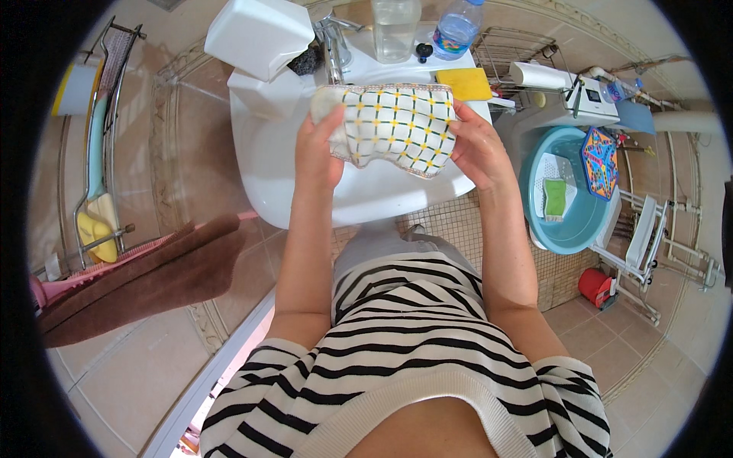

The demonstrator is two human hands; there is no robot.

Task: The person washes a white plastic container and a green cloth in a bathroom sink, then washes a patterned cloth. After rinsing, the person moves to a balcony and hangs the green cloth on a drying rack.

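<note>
A white cloth (395, 126) with a green and yellow check is spread between my two hands above the white washbasin (269, 177). My left hand (320, 143) grips its left end, thumb on top. At the right edge my right hand (481, 143) pinches the cloth, its lower fingers partly behind it. Just behind the cloth rises the chrome faucet (335, 48), whose spout end is partly covered by the cloth. A yellow sponge cloth (464, 84) lies on the basin's right rim, close to my right hand.
On the basin's back ledge stand a clear container (395, 34) and a water bottle (456, 31). A white box-shaped object (257, 37) is at the back left. To the right, a blue tub (535, 229) holds a green cloth (554, 197). A brown towel (154, 280) hangs at left.
</note>
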